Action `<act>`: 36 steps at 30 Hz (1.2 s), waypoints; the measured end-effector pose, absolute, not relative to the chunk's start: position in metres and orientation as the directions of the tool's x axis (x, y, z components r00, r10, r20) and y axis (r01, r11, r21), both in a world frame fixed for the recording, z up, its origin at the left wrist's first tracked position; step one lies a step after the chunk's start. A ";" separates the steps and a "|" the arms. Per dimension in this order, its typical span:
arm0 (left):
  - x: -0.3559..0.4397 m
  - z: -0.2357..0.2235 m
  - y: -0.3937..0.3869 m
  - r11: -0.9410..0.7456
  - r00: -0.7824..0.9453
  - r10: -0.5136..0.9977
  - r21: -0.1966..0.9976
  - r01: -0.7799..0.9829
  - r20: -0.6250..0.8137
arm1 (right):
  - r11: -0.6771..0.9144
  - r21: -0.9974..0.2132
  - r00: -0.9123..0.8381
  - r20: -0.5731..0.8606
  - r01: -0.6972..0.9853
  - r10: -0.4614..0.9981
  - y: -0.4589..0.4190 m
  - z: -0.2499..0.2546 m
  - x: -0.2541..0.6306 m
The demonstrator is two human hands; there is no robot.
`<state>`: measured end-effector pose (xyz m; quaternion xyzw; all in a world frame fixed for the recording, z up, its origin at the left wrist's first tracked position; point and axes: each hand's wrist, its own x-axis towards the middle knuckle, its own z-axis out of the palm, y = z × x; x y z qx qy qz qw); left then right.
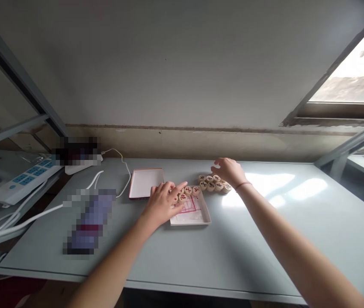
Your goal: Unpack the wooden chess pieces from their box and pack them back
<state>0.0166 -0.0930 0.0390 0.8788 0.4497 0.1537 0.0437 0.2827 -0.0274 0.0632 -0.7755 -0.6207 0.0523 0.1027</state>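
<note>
My left hand [164, 201] lies over the left part of a shallow white box tray [197, 218], fingers spread, fingertips touching round wooden chess pieces [188, 191] with red characters lined up in the tray. My right hand [228, 170] rests on the table behind a loose cluster of several wooden chess pieces [213, 183], fingers bent over them; whether it grips one is hidden. A folded sheet with red lines [188, 206] lies in the tray.
A white box lid with red rim [146, 182] lies left of the tray. White cables [117, 171] run to power strips [24, 179] at far left. A blurred dark object [88, 222] sits front left. Window frame at right, wall behind the grey table [265, 239].
</note>
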 end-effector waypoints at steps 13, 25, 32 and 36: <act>0.020 0.036 -0.090 -0.555 0.458 0.819 0.272 0.786 0.346 | -0.222 -0.224 0.200 -0.116 0.949 0.973 -0.008 0.063 0.286; 0.057 0.057 -0.089 -0.599 0.458 0.787 0.689 0.408 0.414 | -0.063 -0.987 -0.175 -0.089 0.149 0.981 -0.104 0.096 0.226; 0.045 0.051 -0.087 -0.528 0.311 0.849 0.725 0.442 0.428 | -0.131 -0.991 0.018 -0.132 -0.039 0.991 -0.112 0.072 0.231; 0.037 0.050 -0.083 -0.543 0.330 0.839 0.707 0.454 0.432 | -0.145 -0.987 0.032 -0.148 -0.066 0.989 -0.111 0.066 0.236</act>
